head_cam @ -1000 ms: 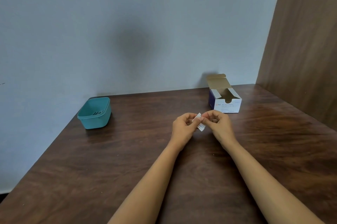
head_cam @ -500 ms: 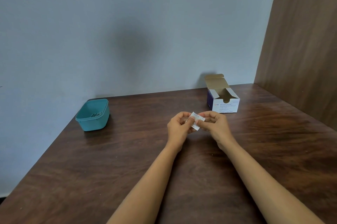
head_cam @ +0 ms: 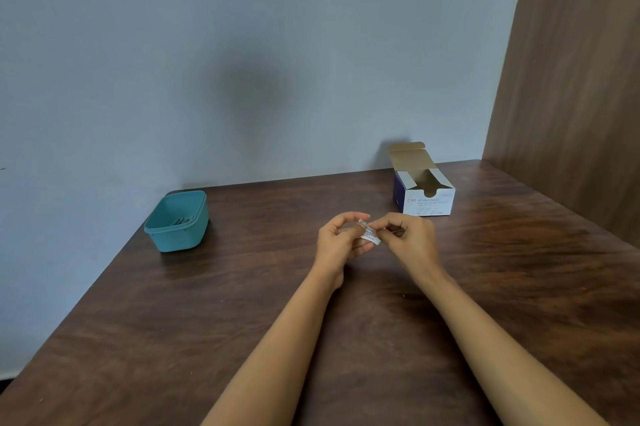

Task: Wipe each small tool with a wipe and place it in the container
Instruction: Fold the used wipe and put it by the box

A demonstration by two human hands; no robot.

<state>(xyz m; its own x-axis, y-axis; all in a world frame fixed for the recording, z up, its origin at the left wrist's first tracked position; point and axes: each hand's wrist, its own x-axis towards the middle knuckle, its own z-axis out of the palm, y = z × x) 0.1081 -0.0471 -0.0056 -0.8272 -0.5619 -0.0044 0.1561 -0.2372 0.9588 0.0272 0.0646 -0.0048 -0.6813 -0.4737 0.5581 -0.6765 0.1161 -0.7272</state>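
Left hand [head_cam: 337, 242] and right hand [head_cam: 410, 238] each pinch the white alcohol swab packet [head_cam: 369, 236] above the table [head_cam: 242, 287] centre. Teal container [head_cam: 176, 228] holding small tools [head_cam: 183, 220]: far left. Open swab box [head_cam: 427, 204]: far right.

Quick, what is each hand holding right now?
Left hand: pinching the small white packet.
Right hand: pinching the same packet from the other side.

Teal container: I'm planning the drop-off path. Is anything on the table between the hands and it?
Nothing visible. Only bare table lies between the teal container and the left hand and right hand, which both pinch a wipe packet. The swab box stands farther back on the right, off that path.
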